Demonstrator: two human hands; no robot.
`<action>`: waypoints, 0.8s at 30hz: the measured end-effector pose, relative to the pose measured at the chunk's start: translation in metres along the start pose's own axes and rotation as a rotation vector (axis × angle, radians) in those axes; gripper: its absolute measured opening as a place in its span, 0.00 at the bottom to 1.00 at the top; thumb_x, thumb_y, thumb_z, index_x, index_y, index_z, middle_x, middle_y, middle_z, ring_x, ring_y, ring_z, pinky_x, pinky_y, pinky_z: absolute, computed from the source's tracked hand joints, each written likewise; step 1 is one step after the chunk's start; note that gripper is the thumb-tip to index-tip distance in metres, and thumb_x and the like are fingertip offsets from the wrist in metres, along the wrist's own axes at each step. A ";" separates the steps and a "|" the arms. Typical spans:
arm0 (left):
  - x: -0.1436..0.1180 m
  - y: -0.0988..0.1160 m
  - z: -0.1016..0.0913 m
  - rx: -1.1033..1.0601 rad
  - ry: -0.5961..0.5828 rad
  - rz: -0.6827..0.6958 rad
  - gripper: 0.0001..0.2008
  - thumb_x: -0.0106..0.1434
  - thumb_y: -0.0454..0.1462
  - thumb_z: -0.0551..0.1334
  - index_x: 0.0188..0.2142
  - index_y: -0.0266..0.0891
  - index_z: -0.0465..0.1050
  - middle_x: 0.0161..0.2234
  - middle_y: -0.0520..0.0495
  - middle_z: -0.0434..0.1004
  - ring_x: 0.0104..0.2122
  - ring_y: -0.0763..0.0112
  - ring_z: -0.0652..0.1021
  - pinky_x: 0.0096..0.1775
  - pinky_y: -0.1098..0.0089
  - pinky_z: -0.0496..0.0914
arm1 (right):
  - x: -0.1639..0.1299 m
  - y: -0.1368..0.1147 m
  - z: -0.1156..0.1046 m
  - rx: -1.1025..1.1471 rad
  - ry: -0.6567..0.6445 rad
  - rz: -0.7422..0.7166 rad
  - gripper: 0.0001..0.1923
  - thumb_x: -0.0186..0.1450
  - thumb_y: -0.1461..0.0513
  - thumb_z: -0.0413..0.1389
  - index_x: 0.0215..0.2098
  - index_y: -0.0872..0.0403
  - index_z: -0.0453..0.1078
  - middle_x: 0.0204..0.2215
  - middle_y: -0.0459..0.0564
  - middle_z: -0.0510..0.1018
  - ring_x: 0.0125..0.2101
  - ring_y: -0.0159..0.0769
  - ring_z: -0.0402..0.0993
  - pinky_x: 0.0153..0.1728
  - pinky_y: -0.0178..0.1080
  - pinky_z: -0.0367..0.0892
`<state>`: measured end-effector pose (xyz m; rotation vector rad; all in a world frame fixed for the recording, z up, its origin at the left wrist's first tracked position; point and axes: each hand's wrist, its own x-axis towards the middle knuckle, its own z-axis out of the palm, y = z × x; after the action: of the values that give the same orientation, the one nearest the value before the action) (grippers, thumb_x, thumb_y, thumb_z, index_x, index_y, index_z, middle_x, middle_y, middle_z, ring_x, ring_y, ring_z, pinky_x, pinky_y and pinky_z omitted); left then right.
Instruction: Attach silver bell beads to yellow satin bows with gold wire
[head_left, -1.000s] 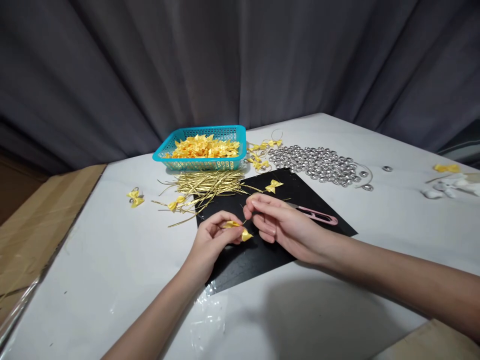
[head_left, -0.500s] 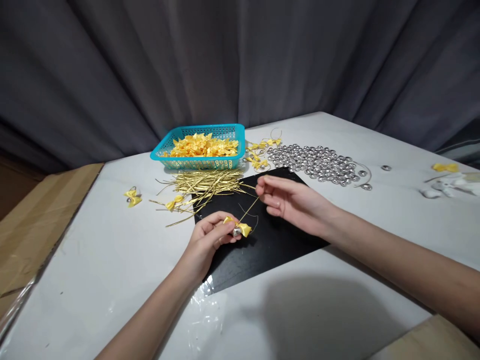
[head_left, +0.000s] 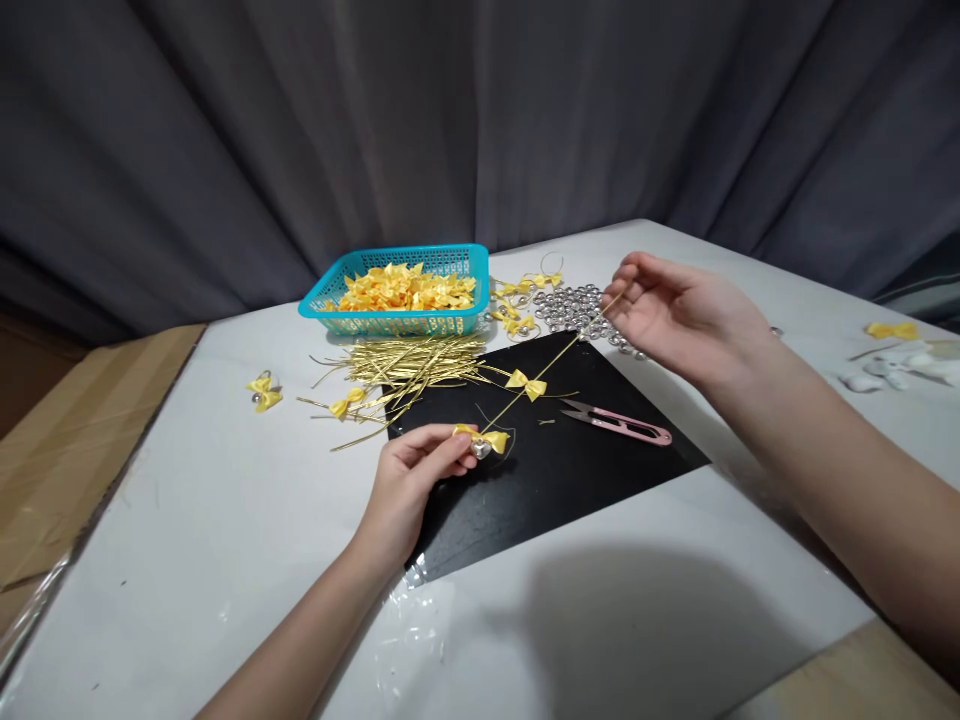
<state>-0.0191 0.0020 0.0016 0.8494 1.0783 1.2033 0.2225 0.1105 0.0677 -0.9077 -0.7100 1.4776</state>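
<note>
- Bow (head_left: 491, 440) with bell sat over black mat (head_left: 570, 470), pinched in my left hand (head_left: 409, 480).
- Gold wire (head_left: 559, 358) ran taut from bow to my right hand (head_left: 679, 312), fingertips pinching its end.
- Snips (head_left: 619, 422) lay beside.

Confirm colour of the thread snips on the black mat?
Pink handles on the thread snips, with dark blades; clearest in the head view.

Right forearm (head_left: 862, 500) cut off at frame edge, silver beads (head_left: 577, 305) partly hidden by right hand (head_left: 682, 315)
</note>
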 end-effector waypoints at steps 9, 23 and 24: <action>0.000 -0.001 0.001 -0.021 0.027 0.001 0.05 0.50 0.37 0.70 0.26 0.37 0.79 0.24 0.53 0.76 0.25 0.82 0.74 0.30 0.83 0.69 | 0.002 -0.008 -0.002 -0.018 -0.008 -0.111 0.19 0.67 0.71 0.39 0.20 0.58 0.60 0.16 0.41 0.55 0.17 0.19 0.52 0.19 0.23 0.54; 0.003 0.000 0.001 -0.085 0.011 -0.003 0.12 0.47 0.37 0.71 0.31 0.36 0.73 0.22 0.55 0.73 0.23 0.82 0.72 0.27 0.81 0.68 | -0.065 0.081 0.035 -0.635 -0.696 0.266 0.14 0.66 0.53 0.48 0.30 0.55 0.62 0.15 0.36 0.51 0.13 0.20 0.44 0.14 0.25 0.56; 0.003 0.000 0.001 -0.085 0.007 0.004 0.12 0.48 0.37 0.71 0.30 0.36 0.72 0.22 0.55 0.73 0.22 0.82 0.72 0.27 0.81 0.68 | -0.067 0.082 0.035 -0.588 -0.698 0.281 0.15 0.65 0.52 0.49 0.30 0.55 0.62 0.14 0.35 0.48 0.13 0.20 0.42 0.14 0.26 0.57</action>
<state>-0.0178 0.0052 0.0015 0.7826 1.0246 1.2479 0.1495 0.0378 0.0249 -0.9424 -1.6451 1.8994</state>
